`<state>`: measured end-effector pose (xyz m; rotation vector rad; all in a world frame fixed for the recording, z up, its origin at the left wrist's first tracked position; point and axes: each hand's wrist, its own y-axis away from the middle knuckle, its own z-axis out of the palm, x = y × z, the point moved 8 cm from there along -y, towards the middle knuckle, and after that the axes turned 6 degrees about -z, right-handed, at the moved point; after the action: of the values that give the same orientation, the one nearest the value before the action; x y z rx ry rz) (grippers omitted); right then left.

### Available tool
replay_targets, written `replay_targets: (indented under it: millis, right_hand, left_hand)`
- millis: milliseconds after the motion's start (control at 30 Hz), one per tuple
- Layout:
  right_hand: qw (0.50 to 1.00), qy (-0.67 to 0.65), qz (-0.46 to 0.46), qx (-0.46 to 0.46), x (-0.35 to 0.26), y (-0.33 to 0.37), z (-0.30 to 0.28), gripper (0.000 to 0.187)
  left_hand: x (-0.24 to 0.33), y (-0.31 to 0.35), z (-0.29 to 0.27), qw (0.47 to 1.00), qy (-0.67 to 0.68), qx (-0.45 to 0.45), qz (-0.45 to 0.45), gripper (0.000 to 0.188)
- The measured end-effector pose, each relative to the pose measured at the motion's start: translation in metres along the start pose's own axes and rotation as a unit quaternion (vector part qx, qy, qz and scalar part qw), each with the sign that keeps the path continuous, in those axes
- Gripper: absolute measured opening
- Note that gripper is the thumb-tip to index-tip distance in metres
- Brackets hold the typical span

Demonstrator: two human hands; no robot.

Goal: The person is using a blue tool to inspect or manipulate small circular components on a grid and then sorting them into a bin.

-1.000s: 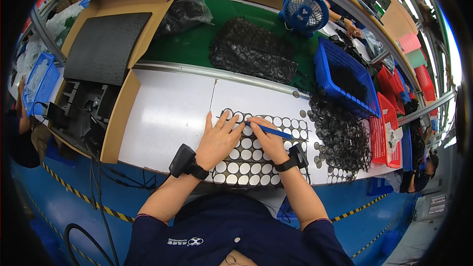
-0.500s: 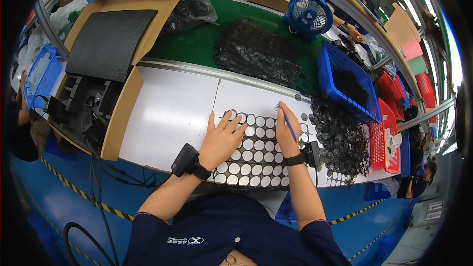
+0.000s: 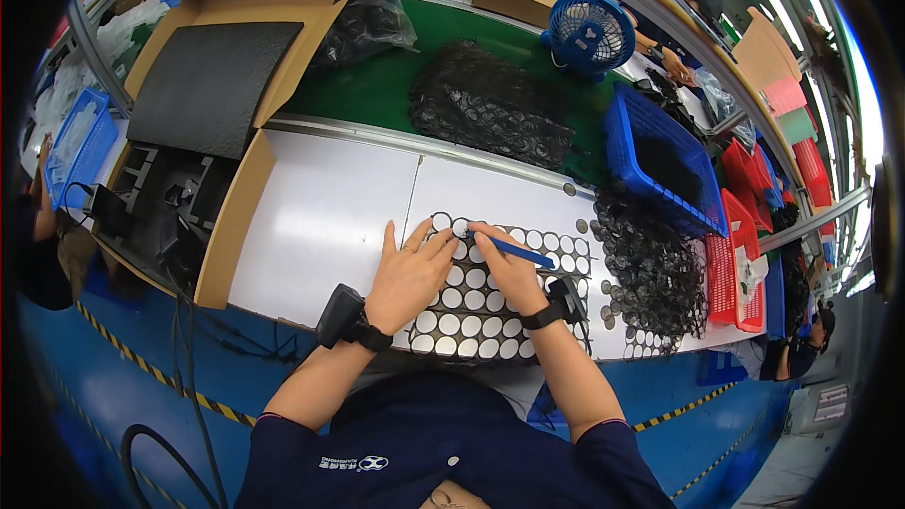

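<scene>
My left hand lies flat with fingers spread over the upper left part of a black sheet with rows of round white spots. In my right hand, a slim blue tool resembling tweezers is pinched, its wide end pointing right. Its tip is at the sheet's top row, close to my left fingertips; my fingers partly hide it. Thin dark outlines ring the white spots there. Whether the tip grips anything is too small to tell.
Loose black cut-out scraps pile up at the right, near a blue basket and a red basket. A black bundle lies on the green surface beyond, with a blue fan. An open cardboard box stands left.
My right hand has moved left, bringing the blue tool from the sheet's upper right to beside my left fingertips. The tool has tilted flatter. My left hand has shifted slightly left.
</scene>
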<state>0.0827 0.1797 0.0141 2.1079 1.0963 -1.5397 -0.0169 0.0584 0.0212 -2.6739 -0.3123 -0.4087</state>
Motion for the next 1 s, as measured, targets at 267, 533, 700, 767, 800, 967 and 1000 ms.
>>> replay_targets:
  millis: [267, 533, 700, 767, 800, 967, 1000]
  right_hand:
    - [1.0, 0.003, -0.012, -0.022, -0.001, -0.005, 0.012, 0.026]
    - [0.995, 0.078, -0.053, -0.026, -0.006, -0.004, 0.015, 0.024]
    - [0.891, 0.366, -0.267, -0.014, -0.035, 0.002, 0.027, 0.028]
    - [0.877, 0.385, -0.284, 0.035, -0.032, -0.008, 0.011, 0.029]
    - [0.87, 0.396, -0.287, 0.064, -0.039, -0.015, -0.004, 0.028]
    - [0.993, 0.095, -0.032, 0.065, -0.012, -0.007, -0.031, 0.026]
    - [0.995, 0.067, -0.053, 0.044, -0.016, 0.003, -0.018, 0.028]
  left_hand:
    - [-0.005, 0.001, 0.002, 0.999, 0.024, 0.025, -0.003, 0.033]
    - [-0.005, 0.002, 0.003, 0.999, 0.016, 0.028, -0.013, 0.033]
    - [-0.004, 0.001, 0.004, 1.0, 0.002, 0.019, -0.019, 0.033]
    - [-0.003, 0.0, 0.002, 0.999, 0.001, 0.027, -0.025, 0.033]
    - [-0.003, 0.001, 0.0, 0.999, 0.001, 0.029, -0.031, 0.033]
    - [-0.008, 0.001, -0.001, 0.999, 0.005, 0.012, -0.041, 0.032]
    - [-0.008, 0.002, -0.002, 0.999, 0.006, 0.013, -0.042, 0.032]
